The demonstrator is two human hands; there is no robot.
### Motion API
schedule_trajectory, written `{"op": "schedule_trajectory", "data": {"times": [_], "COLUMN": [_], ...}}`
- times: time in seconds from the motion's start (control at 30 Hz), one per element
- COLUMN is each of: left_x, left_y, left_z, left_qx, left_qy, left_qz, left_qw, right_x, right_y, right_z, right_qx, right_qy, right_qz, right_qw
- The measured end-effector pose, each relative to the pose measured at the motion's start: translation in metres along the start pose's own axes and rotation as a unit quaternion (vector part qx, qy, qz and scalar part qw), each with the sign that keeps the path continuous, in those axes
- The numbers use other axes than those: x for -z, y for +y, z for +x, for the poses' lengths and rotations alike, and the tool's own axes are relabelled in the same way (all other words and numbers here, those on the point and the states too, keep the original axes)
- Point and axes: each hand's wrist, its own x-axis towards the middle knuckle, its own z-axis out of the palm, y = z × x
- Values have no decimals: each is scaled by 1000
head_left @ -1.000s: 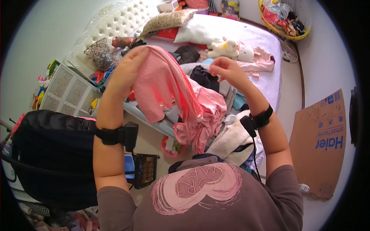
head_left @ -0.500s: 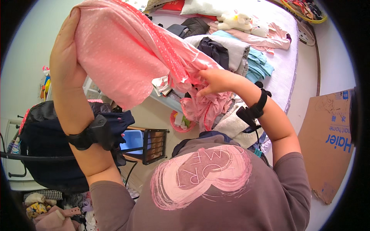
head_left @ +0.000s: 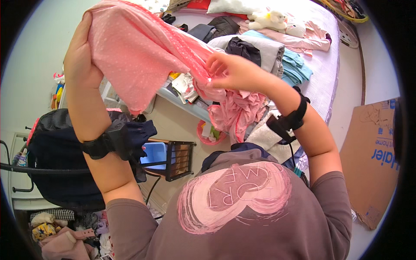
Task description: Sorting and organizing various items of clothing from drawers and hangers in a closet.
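Far right, against wall: flattened brown cardboard box (head_left: 376, 160), blue print on its face.
Left hand (head_left: 80, 56): clenched on upper edge of pink dotted garment (head_left: 138, 56), raised high.
Right hand (head_left: 229, 71): pinching garment's other edge.
Garment: thin soft fabric, hanging between hands above bed (head_left: 323, 65).
Bed: folded clothes, white plush toy (head_left: 268, 19).

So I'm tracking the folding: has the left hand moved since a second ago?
Yes. The left hand, gripping the pink garment, has risen up and leftward, away from the bed toward the pale wall.
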Motion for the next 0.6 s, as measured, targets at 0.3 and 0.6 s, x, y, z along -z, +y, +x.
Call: {"op": "schedule_trajectory", "data": {"times": [0.3, 0.6], "left_x": [46, 120], "left_y": [33, -20], "left_z": [-11, -11], "left_qx": [-138, -53], "left_qy": [94, 121], "left_qz": [154, 138], "left_qw": [974, 982], "right_x": [61, 107], "right_y": [10, -39], "right_z": [12, 11], "right_qx": [-38, 6], "right_qy": [189, 249], "right_qz": [258, 10], "right_qw": [947, 969]}}
